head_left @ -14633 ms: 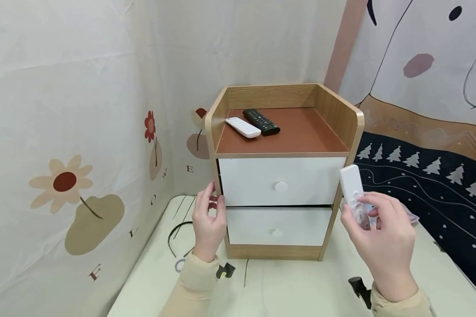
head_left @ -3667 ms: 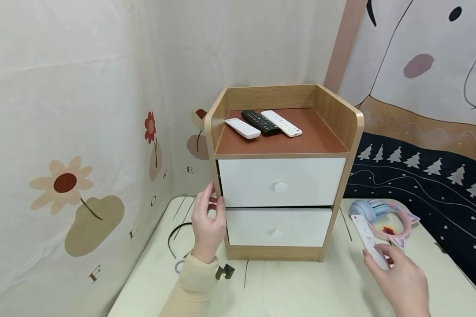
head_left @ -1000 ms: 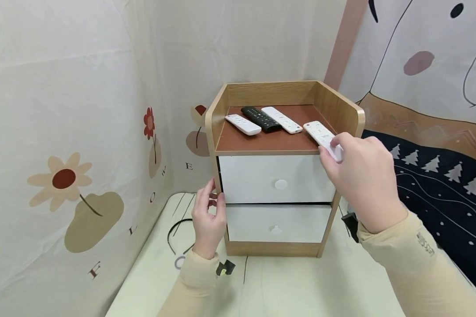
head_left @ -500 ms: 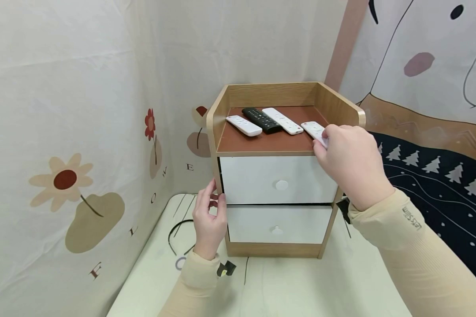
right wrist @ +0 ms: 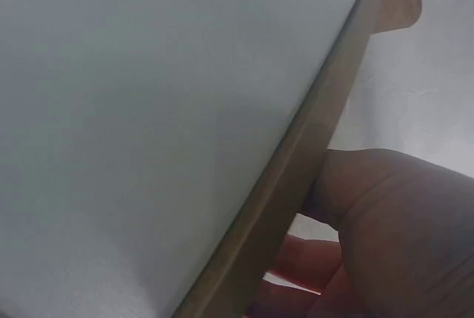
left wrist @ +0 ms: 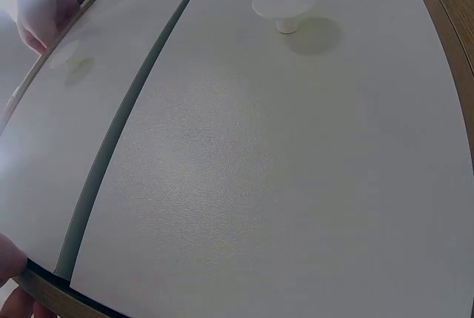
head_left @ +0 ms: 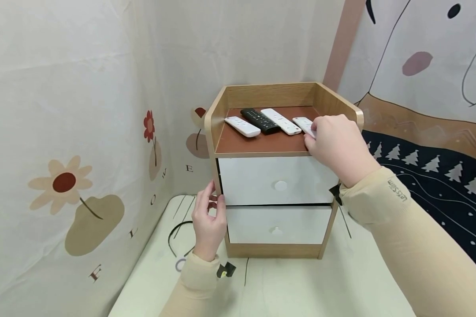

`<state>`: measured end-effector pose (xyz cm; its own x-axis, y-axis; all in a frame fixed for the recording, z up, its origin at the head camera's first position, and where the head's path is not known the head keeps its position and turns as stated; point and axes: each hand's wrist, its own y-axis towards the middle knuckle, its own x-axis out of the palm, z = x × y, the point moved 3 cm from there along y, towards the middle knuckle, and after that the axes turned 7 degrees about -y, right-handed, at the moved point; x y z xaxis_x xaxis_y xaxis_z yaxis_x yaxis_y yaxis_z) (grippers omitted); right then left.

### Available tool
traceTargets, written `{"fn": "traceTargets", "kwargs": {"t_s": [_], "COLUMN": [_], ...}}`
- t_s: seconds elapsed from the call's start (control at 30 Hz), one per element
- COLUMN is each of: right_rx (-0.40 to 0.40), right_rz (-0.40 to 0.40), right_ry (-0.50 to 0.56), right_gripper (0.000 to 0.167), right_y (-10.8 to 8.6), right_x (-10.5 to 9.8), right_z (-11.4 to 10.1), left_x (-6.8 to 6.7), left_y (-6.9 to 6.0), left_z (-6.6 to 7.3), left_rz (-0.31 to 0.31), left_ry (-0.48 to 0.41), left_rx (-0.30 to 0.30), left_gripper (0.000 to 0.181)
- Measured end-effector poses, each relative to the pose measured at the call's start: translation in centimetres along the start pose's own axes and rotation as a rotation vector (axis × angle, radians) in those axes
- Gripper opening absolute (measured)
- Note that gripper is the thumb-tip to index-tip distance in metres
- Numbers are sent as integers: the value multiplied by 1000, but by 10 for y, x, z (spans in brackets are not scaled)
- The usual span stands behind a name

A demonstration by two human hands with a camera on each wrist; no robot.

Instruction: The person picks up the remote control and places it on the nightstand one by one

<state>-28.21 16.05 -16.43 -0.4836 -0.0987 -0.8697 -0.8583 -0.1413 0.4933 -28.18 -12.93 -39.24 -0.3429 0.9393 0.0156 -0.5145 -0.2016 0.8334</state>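
Observation:
A wooden cabinet (head_left: pixel 287 251) with two white drawers stands on the table. Its brown top shelf (head_left: pixel 277 143) bears a short white remote control (head_left: pixel 243 126), a black remote control (head_left: pixel 260 120) and a longer white remote control (head_left: pixel 280 121). To their right my right hand (head_left: pixel 339 143) holds another white remote control (head_left: pixel 303 125) over the shelf, its lower part covered by my fingers. In the right wrist view the thumb (right wrist: pixel 378 184) is beside the shelf's front edge. My left hand (head_left: pixel 209 222) pinches the cabinet's left side edge, thumb in front, fingers outside.
A black headband (head_left: pixel 171 240) and a pale purple ring (head_left: pixel 180 264) lie on the table (head_left: pixel 277 290), left of the cabinet. White round knobs (head_left: pixel 280 186) stick out from the drawers. A printed cloth (head_left: pixel 238 39) hangs behind.
My right hand has picked up a white remote control from the right of the table and carried it onto the shelf, shifting left and inward. Earlier, the longer white one joined the shelf. Left hand stays.

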Motion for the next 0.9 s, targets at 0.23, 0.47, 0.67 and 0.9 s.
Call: {"fn": "traceTargets", "kwargs": {"t_s": [0.23, 0.47, 0.67, 0.9], "right_rx": [-6, -27, -41, -113], "right_rz": [-62, -92, -123, -138], "right_ry": [13, 28, 35, 7], "right_gripper": [37, 41, 43, 35], "right_y": [14, 24, 33, 36], "right_x": [7, 11, 17, 22], "right_z": [3, 3, 4, 7], "left_x": [0, -1, -1, 0], "left_y": [0, 1, 1, 0], "left_z": [1, 3, 2, 3], "left_rz": [6, 18, 19, 4], "left_ry": [2, 0, 5, -3], "left_rx": [13, 20, 5, -16], "left_gripper": [46, 46, 46, 46]}}
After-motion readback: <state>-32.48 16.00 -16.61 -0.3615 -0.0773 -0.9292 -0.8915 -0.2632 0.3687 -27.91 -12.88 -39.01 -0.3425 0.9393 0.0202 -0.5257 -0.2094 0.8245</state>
